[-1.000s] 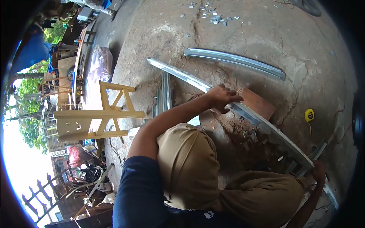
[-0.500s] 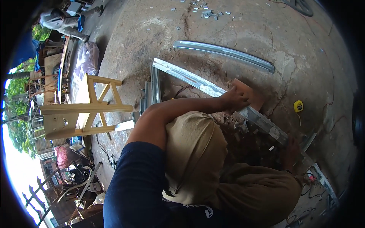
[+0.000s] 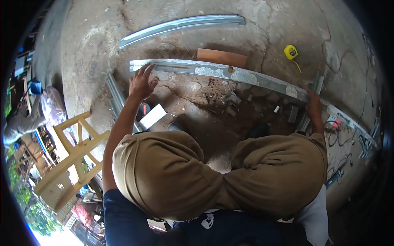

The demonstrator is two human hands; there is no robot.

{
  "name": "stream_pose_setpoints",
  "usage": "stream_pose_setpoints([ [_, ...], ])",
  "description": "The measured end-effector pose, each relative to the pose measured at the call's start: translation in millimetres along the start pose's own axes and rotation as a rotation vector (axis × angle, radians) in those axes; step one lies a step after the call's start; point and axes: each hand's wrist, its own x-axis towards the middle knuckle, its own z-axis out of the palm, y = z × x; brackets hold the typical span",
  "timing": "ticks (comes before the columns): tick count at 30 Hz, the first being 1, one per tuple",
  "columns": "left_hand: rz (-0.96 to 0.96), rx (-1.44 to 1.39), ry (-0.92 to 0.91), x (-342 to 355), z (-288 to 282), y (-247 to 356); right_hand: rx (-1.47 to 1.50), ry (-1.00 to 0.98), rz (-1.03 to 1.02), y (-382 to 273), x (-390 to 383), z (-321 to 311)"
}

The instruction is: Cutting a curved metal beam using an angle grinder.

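Observation:
A long galvanised metal strip [image 3: 248,78] with pale patches lies crosswise in front of my bent knees. My left hand [image 3: 141,82] rests on its left end, fingers spread. My right hand [image 3: 313,104] is closed round it toward the right. A brown sheet [image 3: 221,54] lies just behind the strip. Stacked metal channels [image 3: 115,96] are beside my left arm, with a white piece [image 3: 152,116] near them. More metal pieces [image 3: 317,86] lie by my right hand. Small scraps [image 3: 234,98] and dirt cover the ground between the strip and my shoes.
Another metal channel [image 3: 180,27] lies farther off, a yellow tape measure [image 3: 290,52] at the right. A wooden chair [image 3: 67,158] lies at the left; a person [image 3: 18,121] bends beyond it. Cables [image 3: 340,131] and tools [image 3: 336,176] lie at the right.
The view has swung round, so the strip now runs nearly level across it. My left hand has moved from the strip's middle to its left end, fingers now spread.

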Motion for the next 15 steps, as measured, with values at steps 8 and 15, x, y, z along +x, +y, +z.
stream_pose_setpoints([
  [8, 0.132, 0.069, 0.201, 14, 27, 4, -0.099, 0.017, 0.024, -40, 0, 3],
  [15, 0.222, -0.05, 0.206, 31, 18, 25, -0.138, -0.067, 0.021, -48, 14, 0],
])
